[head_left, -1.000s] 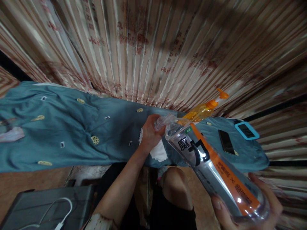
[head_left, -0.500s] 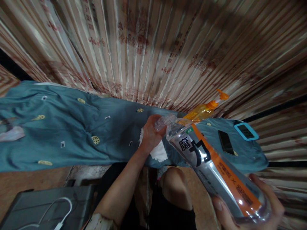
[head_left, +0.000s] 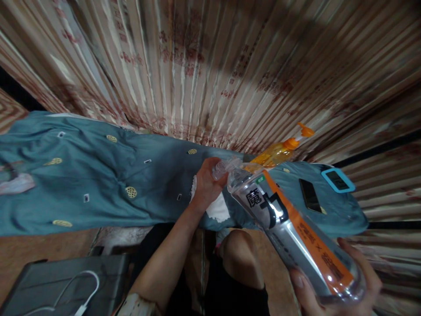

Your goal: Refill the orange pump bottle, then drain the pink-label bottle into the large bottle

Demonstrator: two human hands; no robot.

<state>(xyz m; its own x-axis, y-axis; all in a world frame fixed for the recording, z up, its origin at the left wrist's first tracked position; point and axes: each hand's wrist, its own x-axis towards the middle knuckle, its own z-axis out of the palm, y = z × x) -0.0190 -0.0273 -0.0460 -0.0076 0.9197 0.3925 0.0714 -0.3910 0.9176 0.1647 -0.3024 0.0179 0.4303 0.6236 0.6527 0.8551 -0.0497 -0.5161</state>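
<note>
Near right, over my knee: right hand wrapped round the base of the clear bottle, which tilts with its neck pointing far-left. Left hand closed on its cap, arm stretched forward. Fill level: can't tell. Behind it, a pump bottle of orange liquid on the bed.

The right hand grips a tilted bottle; the left hand clasps its neck.

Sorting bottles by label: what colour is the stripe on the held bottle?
Orange, running lengthwise down the bottle; the head view shows it best.
</note>
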